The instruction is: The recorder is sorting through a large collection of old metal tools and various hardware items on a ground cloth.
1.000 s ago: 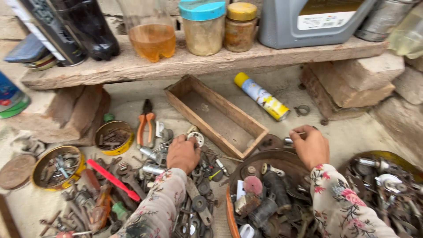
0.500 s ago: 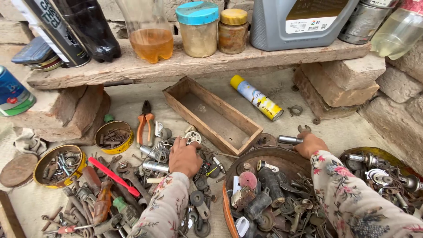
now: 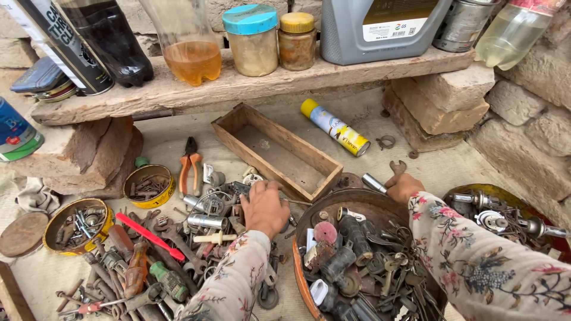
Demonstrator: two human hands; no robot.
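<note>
Resting palm-down on the scattered metal parts (image 3: 205,223), the left hand (image 3: 264,208) has slid right since the earlier frame, fingers loosely curled, whether clamped on anything cannot tell. Right hand (image 3: 403,187) has closed around a shiny metal cylinder (image 3: 373,182) at the 12 o'clock rim of the rusty round pan (image 3: 380,205), just right of the wooden box (image 3: 276,151).
</note>
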